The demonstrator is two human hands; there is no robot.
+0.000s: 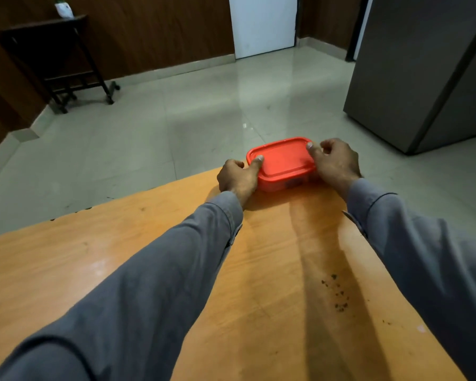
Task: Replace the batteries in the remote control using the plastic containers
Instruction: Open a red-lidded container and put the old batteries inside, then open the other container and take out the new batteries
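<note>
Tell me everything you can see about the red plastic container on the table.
The red container is a shallow rounded rectangle of glossy plastic, with a red lid whose top has a raised border. The lid is on. It sits flat at the far edge of the orange wooden table. The left hand grips its left end, thumb on the lid; the right hand grips the right end, thumb on the lid's far corner. A dark patch shows through the near wall; contents cannot be told.

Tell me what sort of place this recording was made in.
Probably a room in a home or small office, perhaps a kitchen or dining area: an orange wooden table, a tall grey fridge-like appliance, a tiled floor, and a dark folding side table against wood-panelled walls.
</note>
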